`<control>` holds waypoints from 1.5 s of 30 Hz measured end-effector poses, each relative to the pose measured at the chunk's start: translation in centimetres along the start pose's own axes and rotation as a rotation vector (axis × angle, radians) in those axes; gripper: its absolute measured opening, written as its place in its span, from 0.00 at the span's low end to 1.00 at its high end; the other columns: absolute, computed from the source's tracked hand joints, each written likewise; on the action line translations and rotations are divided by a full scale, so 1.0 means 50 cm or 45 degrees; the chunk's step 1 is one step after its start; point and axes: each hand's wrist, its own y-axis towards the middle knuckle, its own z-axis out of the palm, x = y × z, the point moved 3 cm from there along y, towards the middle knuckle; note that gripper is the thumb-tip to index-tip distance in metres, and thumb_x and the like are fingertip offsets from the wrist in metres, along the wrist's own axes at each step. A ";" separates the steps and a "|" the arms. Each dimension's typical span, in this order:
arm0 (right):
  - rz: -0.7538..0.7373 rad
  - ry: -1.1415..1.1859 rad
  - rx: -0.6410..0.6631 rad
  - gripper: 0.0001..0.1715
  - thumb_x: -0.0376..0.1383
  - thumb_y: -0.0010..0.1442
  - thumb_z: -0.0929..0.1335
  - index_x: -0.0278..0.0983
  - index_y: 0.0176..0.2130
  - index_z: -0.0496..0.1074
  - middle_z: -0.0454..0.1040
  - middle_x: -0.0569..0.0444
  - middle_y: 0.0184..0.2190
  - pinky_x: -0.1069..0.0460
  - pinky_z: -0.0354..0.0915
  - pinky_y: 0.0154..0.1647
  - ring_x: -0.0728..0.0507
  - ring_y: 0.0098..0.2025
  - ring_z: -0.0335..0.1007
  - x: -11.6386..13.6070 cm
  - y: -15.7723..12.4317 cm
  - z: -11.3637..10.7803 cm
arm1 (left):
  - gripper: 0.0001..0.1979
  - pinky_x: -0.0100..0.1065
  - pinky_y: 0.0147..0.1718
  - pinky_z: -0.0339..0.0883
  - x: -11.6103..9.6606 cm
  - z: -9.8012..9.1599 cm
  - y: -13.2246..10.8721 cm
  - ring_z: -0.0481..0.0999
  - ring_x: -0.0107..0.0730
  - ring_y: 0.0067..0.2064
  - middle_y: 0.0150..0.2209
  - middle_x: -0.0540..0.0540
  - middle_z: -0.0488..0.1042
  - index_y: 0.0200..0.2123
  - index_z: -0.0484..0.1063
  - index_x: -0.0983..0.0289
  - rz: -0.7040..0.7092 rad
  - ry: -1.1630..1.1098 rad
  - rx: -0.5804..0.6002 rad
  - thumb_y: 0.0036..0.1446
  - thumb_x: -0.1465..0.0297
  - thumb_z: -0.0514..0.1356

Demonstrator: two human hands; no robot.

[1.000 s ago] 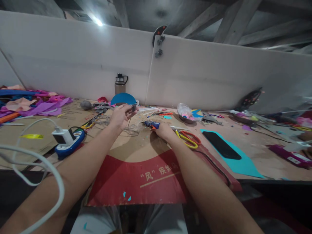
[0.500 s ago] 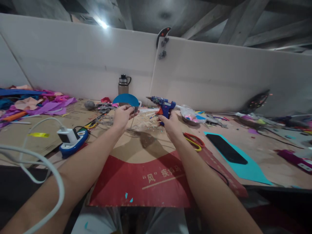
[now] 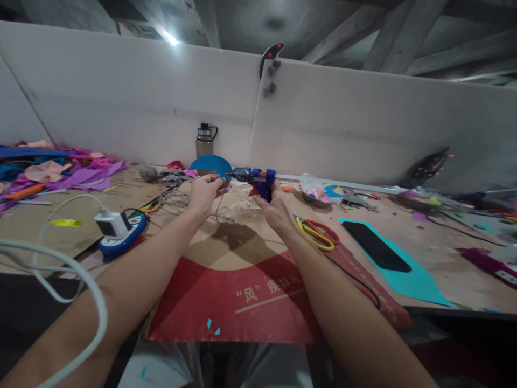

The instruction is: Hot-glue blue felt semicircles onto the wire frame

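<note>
My right hand [image 3: 274,207] grips a blue glue gun [image 3: 254,178] and holds it above the cardboard, nozzle pointing left. That nozzle nearly meets my left hand [image 3: 205,193], which is pinched shut on a small dark piece [image 3: 222,181] I cannot make out. A thin wire [image 3: 220,207] hangs below the left hand. Behind the hands stands a blue half-disc of paper [image 3: 210,164].
Orange-and-yellow scissors [image 3: 317,230] lie right of my right hand. A black phone [image 3: 374,246] rests on teal paper [image 3: 407,272]. At left sit a white charger on a blue power strip [image 3: 119,231] and a pile of purple paper scraps [image 3: 60,172]. A bottle [image 3: 204,140] stands by the white partition.
My right hand picked the glue gun up off the table, raised it, then lowered it and brought its nozzle left to the piece in my left hand.
</note>
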 end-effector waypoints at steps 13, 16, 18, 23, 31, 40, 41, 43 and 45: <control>-0.082 -0.091 0.008 0.27 0.35 0.53 0.66 0.38 0.53 0.63 0.73 0.49 0.45 0.46 0.62 0.49 0.43 0.43 0.68 -0.011 0.002 0.005 | 0.04 0.34 0.33 0.74 -0.002 0.007 -0.005 0.76 0.30 0.28 0.24 0.55 0.73 0.25 0.71 0.71 0.025 0.044 0.052 0.45 0.76 0.63; -0.092 -0.125 0.009 0.26 0.35 0.53 0.65 0.38 0.53 0.63 0.73 0.49 0.44 0.44 0.61 0.50 0.42 0.44 0.68 -0.012 0.002 0.004 | 0.03 0.34 0.33 0.74 -0.002 0.007 -0.004 0.77 0.30 0.28 0.24 0.56 0.73 0.25 0.71 0.71 0.026 0.056 0.061 0.45 0.76 0.63; -0.099 -0.159 0.003 0.26 0.35 0.53 0.65 0.38 0.53 0.63 0.73 0.50 0.42 0.44 0.61 0.50 0.42 0.43 0.68 -0.013 0.002 0.003 | 0.03 0.35 0.33 0.74 -0.003 0.007 -0.005 0.77 0.31 0.28 0.24 0.56 0.73 0.24 0.70 0.71 0.018 0.053 0.054 0.45 0.77 0.62; -0.123 -0.230 -0.022 0.25 0.35 0.53 0.65 0.39 0.52 0.64 0.73 0.49 0.42 0.43 0.62 0.48 0.41 0.42 0.68 -0.012 0.000 -0.002 | 0.04 0.36 0.34 0.74 -0.008 0.009 -0.007 0.77 0.31 0.28 0.24 0.56 0.73 0.23 0.70 0.71 0.022 0.024 0.037 0.45 0.77 0.63; -0.079 -0.275 -0.014 0.20 0.34 0.53 0.64 0.38 0.48 0.66 0.73 0.48 0.39 0.44 0.63 0.44 0.42 0.38 0.67 -0.007 -0.001 -0.007 | 0.04 0.34 0.33 0.74 -0.010 0.007 -0.005 0.77 0.30 0.28 0.24 0.56 0.73 0.23 0.69 0.71 0.038 0.024 0.028 0.46 0.77 0.62; -0.091 -0.310 -0.032 0.23 0.35 0.54 0.64 0.37 0.50 0.65 0.73 0.46 0.42 0.44 0.62 0.45 0.41 0.41 0.68 -0.002 -0.001 -0.012 | 0.04 0.34 0.33 0.73 -0.014 0.005 -0.005 0.76 0.29 0.27 0.26 0.57 0.74 0.23 0.69 0.71 0.055 0.003 0.031 0.46 0.76 0.62; -0.094 -0.309 -0.036 0.23 0.34 0.54 0.64 0.37 0.51 0.65 0.73 0.46 0.43 0.44 0.62 0.46 0.41 0.41 0.68 -0.002 -0.001 -0.012 | 0.04 0.34 0.33 0.73 -0.015 0.005 -0.005 0.76 0.28 0.27 0.26 0.57 0.74 0.23 0.69 0.71 0.054 -0.001 0.030 0.45 0.76 0.62; -0.098 -0.308 -0.042 0.24 0.34 0.54 0.64 0.38 0.51 0.65 0.73 0.46 0.43 0.44 0.62 0.46 0.40 0.42 0.68 -0.001 -0.001 -0.013 | 0.05 0.33 0.34 0.73 -0.015 0.005 -0.005 0.76 0.28 0.27 0.26 0.57 0.74 0.22 0.69 0.71 0.056 -0.009 0.036 0.45 0.76 0.62; -0.096 -0.311 -0.047 0.24 0.35 0.53 0.64 0.38 0.51 0.65 0.73 0.46 0.44 0.44 0.62 0.46 0.40 0.42 0.68 -0.001 -0.001 -0.014 | 0.05 0.33 0.34 0.73 -0.015 0.005 -0.004 0.76 0.28 0.27 0.27 0.57 0.74 0.22 0.69 0.71 0.065 -0.019 0.040 0.44 0.76 0.62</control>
